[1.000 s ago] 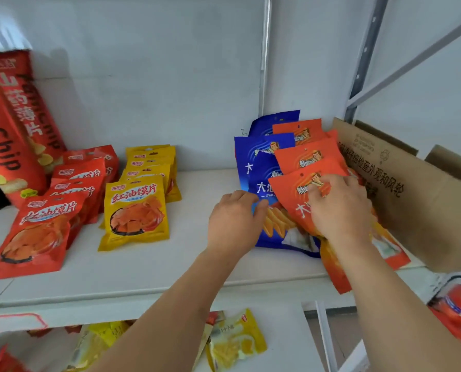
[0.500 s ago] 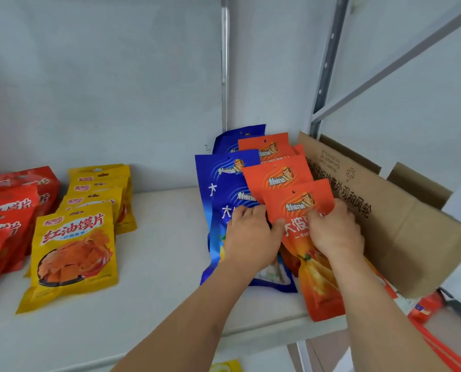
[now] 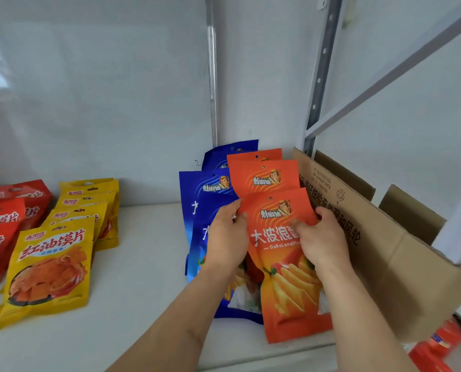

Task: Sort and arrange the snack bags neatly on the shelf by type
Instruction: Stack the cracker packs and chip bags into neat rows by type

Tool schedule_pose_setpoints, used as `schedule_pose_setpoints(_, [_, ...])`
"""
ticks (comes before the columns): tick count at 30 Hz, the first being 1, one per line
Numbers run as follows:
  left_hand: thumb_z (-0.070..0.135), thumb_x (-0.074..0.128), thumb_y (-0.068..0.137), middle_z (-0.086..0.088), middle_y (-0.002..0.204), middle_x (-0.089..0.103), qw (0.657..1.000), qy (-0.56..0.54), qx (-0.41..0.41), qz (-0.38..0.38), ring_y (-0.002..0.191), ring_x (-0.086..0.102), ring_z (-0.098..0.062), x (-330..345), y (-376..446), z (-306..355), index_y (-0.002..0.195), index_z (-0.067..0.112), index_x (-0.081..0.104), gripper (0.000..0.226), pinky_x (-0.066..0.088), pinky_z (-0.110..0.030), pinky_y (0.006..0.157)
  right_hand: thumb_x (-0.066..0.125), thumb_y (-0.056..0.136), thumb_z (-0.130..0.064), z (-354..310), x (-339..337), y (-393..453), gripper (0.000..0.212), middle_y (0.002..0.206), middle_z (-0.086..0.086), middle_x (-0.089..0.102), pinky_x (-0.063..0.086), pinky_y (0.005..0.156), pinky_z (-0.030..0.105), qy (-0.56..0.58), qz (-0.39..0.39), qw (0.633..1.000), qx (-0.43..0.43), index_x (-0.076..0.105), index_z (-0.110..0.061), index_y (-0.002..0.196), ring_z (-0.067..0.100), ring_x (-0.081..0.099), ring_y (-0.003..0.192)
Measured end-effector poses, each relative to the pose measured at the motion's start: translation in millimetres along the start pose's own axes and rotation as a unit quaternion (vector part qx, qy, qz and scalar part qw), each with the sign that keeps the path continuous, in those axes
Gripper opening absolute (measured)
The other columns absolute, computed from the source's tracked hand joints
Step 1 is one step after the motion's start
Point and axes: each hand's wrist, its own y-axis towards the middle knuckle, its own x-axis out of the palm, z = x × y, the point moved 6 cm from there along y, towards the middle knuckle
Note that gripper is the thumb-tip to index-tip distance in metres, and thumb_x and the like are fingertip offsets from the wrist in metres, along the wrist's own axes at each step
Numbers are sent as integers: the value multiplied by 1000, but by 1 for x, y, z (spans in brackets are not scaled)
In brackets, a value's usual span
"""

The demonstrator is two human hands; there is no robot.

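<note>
Starting at the far left, red bags (image 3: 12, 210) are seen overlapped in a row running near to far, and just to their right the yellow bags (image 3: 49, 267) are laid the same way on the white shelf (image 3: 143, 264), both rows well apart from the hands. Further right, the blue bags (image 3: 205, 189) are stacked leaning towards the back wall, partly covered by the left hand (image 3: 228, 237), whose fingers are curled round the left edge of the front orange bag (image 3: 285, 277). On the other side that bag is pinched at its right edge by the right hand (image 3: 323, 240), thumb across the printed face. The bag is held upright, its long axis running near to far up the slope, hang-hole end far and up, bottom seal nearest the shelf lip. More orange bags (image 3: 264, 175) are fanned behind it. Hard on the right, a cardboard box (image 3: 385, 237) is pressed close.

Trouble looks possible here: the bottom seal appears to overhang the shelf edge, so a slack release could let the bag slide off; the overlap with the blue stack could be disturbed too, mixing the types.
</note>
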Motion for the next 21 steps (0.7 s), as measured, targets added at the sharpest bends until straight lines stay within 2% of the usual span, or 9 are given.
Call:
schedule_pose_setpoints(3, [24, 55, 103, 4, 111, 74, 993, -104, -46, 25, 100, 73, -18, -6, 6, -4, 123, 30, 66, 23, 60, -44, 88, 71, 90, -30, -3, 3, 9, 55, 98, -6, 62, 55, 79, 37, 64, -23, 998, -7, 49, -17, 138, 13, 63, 77])
schedule_pose_setpoints(8, [14, 62, 99, -2, 114, 72, 975, -214, -35, 40, 98, 74, -25, -16, 18, 6, 131, 31, 57, 37, 61, -48, 86, 75, 87, -29, -13, 11, 22, 30, 90, 2, 74, 53, 60, 30, 147, -63, 987, -1, 67, -14, 111, 18, 71, 74])
schedule_pose_setpoints(10, [17, 65, 98, -8, 114, 73, 967, -246, -53, 30, 97, 74, -29, -19, 20, 6, 136, 28, 50, 42, 60, -52, 87, 75, 87, -27, -15, 19, 24, 20, 84, 6, 77, 60, 68, 38, 193, -96, 976, 14, 72, -12, 98, 25, 74, 74])
schedule_pose_setpoints(12, [24, 66, 96, -12, 110, 76, 959, -270, -89, -3, 98, 74, -33, -20, 20, 3, 131, 16, 57, 38, 59, -54, 89, 75, 87, -28, -16, 25, 25, 18, 84, 8, 77, 60, 80, 47, 220, -120, 968, 26, 74, -12, 94, 29, 75, 79])
schedule_pose_setpoints(14, [31, 66, 93, -15, 111, 75, 950, -280, -128, -53, 102, 72, -36, -20, 19, -1, 126, 11, 64, 39, 56, -54, 93, 74, 87, -27, -19, 31, 26, 18, 86, 9, 78, 60, 80, 47, 247, -131, 960, 34, 73, -12, 96, 29, 75, 81])
schedule_pose_setpoints(17, [36, 68, 90, -18, 117, 73, 944, -264, -162, -117, 109, 70, -38, -23, 20, -4, 124, 9, 66, 44, 51, -56, 101, 74, 88, -24, -28, 40, 28, 12, 85, 8, 78, 60, 73, 40, 261, -138, 955, 31, 73, -14, 94, 27, 75, 79])
schedule_pose_setpoints(21, [27, 67, 89, -21, 116, 73, 942, -254, -186, -119, 109, 69, -39, -36, 29, -8, 127, 4, 64, 44, 54, -54, 97, 75, 87, -24, -33, 53, 30, 8, 84, 4, 78, 60, 76, 40, 251, -136, 958, 13, 74, -16, 90, 25, 74, 80])
